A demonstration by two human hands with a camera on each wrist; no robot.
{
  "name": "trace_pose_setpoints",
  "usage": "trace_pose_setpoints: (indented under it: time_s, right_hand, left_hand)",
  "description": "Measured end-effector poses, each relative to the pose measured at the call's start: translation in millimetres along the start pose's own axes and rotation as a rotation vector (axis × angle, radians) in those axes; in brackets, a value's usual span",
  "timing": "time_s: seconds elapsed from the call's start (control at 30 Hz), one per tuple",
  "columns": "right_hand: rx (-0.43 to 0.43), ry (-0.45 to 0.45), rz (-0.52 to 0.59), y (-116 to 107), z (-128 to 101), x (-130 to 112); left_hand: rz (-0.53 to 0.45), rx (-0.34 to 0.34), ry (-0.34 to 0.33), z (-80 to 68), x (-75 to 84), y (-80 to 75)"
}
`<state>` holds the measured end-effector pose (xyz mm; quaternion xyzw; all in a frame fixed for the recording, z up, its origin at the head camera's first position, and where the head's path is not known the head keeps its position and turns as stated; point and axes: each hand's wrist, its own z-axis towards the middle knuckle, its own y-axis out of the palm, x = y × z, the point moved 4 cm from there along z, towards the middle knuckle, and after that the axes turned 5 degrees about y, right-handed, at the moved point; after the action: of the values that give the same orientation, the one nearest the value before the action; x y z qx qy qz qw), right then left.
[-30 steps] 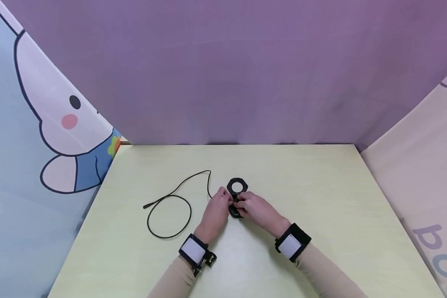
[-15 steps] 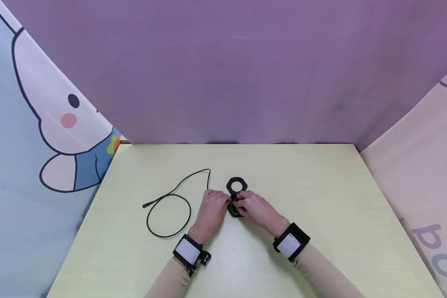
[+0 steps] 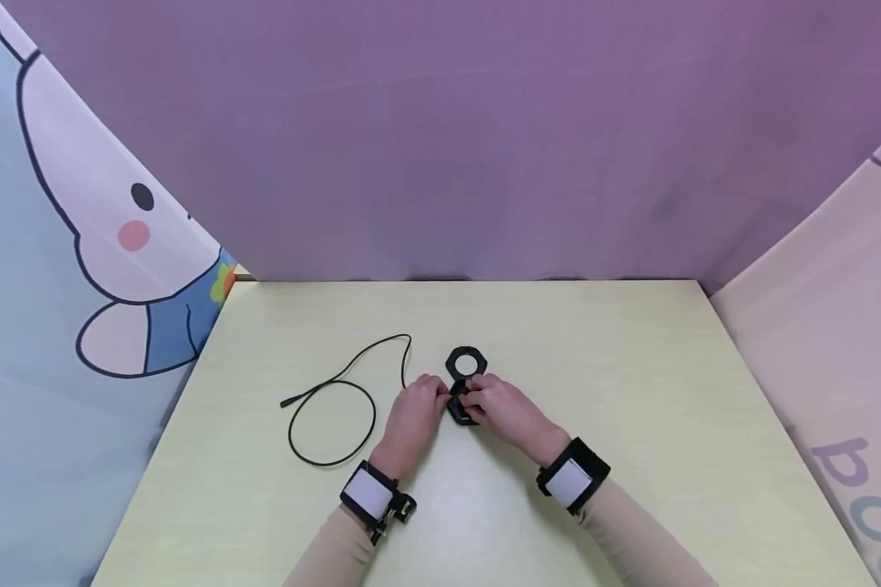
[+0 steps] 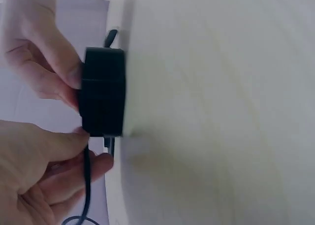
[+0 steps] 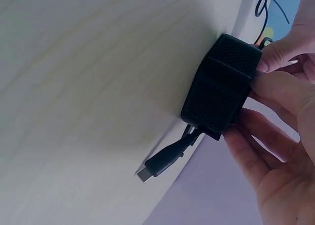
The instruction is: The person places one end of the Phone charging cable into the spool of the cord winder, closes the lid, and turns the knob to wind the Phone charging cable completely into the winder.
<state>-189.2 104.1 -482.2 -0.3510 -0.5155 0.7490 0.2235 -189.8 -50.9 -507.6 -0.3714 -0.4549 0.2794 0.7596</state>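
Note:
A black faceted case (image 3: 462, 416) stands mid-table, its hexagonal ring-shaped lid (image 3: 452, 364) swung away from me. My right hand (image 3: 510, 414) grips the case from the right; in the right wrist view its fingers lie along the textured case body (image 5: 219, 82). At the case's left edge, my left hand (image 3: 413, 417) pinches a thin black cable between thumb and fingers. That cable (image 4: 87, 178) runs out of the case past the left thumb. A USB-C plug (image 5: 165, 161) sticks out of the case's other side. The case's inside is mostly hidden by fingers.
The long free part of the cable (image 3: 325, 465) lies in a loop on the pale wooden table (image 3: 595, 359), left of the hands. Its far connector (image 3: 289, 402) points left. A purple cloth (image 3: 470, 163) hangs behind the table's back edge, with printed cloths on both sides.
My left hand has shifted a little left from the case, and the cable beside it has moved left too. My right hand and the case stay nearly in place.

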Motion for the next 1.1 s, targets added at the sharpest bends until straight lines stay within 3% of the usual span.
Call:
trace_pose_setpoints:
  time_s: [0.2, 0.53, 0.63, 0.9, 1.1]
  right_hand:
    - [-0.002, 0.008, 0.016, -1.3, -0.3, 0.5]
    - [0.018, 0.003, -0.011, 1.5, -0.9, 0.5]
    - [0.009, 0.001, -0.003, 1.4, -0.7, -0.6]
    - [0.01, 0.029, 0.002, 0.1, -2.6, 0.6]
    - [-0.006, 0.019, 0.003, 1.8, -1.6, 0.1]
  left_hand:
    - [-0.12, -0.017, -0.116, 4.8, 0.1, -5.3]
    - [-0.275, -0.199, -0.315, 16.1, -11.3, -6.5]
    - [-0.258, -0.211, -0.316, 14.8, -12.8, -3.1]
    - [-0.279, -0.138, -0.339, 16.1, -12.1, 9.5]
    - [-0.234, -0.084, -0.296, 16.0, -9.4, 15.1]
